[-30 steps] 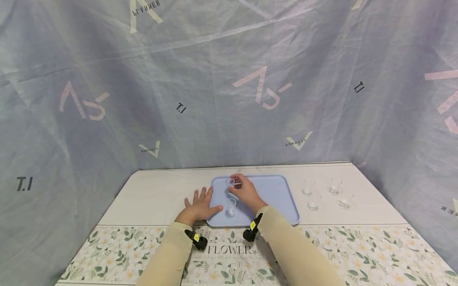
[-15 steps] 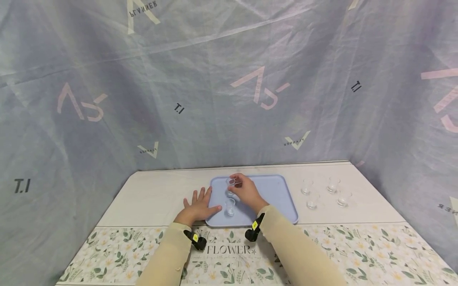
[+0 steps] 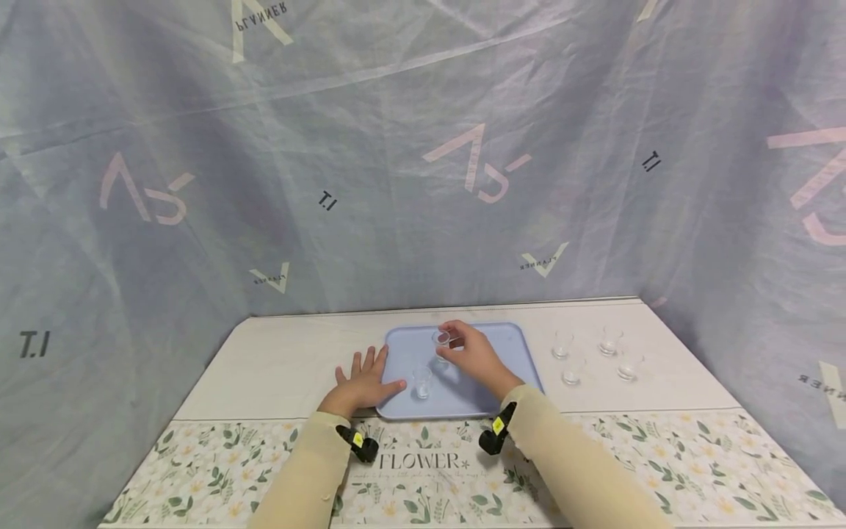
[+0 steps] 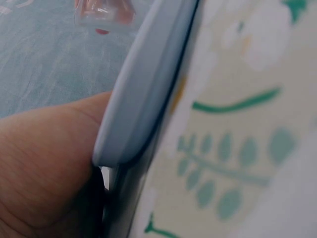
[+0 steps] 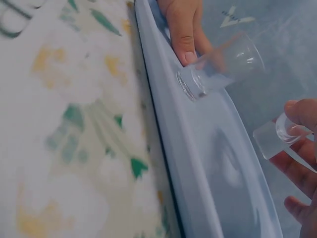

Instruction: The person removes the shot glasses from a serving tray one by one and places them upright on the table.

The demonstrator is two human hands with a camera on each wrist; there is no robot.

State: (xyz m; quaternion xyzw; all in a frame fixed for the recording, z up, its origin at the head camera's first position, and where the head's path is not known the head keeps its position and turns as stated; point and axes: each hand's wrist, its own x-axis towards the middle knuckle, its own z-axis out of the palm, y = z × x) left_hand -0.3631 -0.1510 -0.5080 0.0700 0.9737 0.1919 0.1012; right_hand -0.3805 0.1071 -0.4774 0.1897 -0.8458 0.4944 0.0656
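My right hand (image 3: pixel 477 361) pinches a small clear glass (image 3: pixel 441 345) between thumb and fingers over the back left part of the blue tray (image 3: pixel 509 367). The right wrist view shows this same glass (image 5: pixel 271 140) tilted within that camera's picture, with the right thumb (image 5: pixel 302 111) against it. A second clear glass (image 3: pixel 422 383) stands upright near the tray's front left, close to my left thumb. My left hand (image 3: pixel 360 386) lies flat with spread fingers at the tray's left edge, its thumb (image 3: pixel 394 387) reaching over the rim. A glass (image 4: pixel 104 14) shows partly beyond the rim in the left wrist view.
To the right of the tray, several clear glasses (image 3: pixel 608 342) stand on the white table (image 3: pixel 311 338). A floral cloth (image 3: pixel 218 470) covers the front strip. Grey fabric (image 3: pixel 370 242) hangs behind and along both sides.
My right hand has moved to the right across the tray with its glass. The left hand and the standing glass keep their places on the tray; the head view has shifted slightly.
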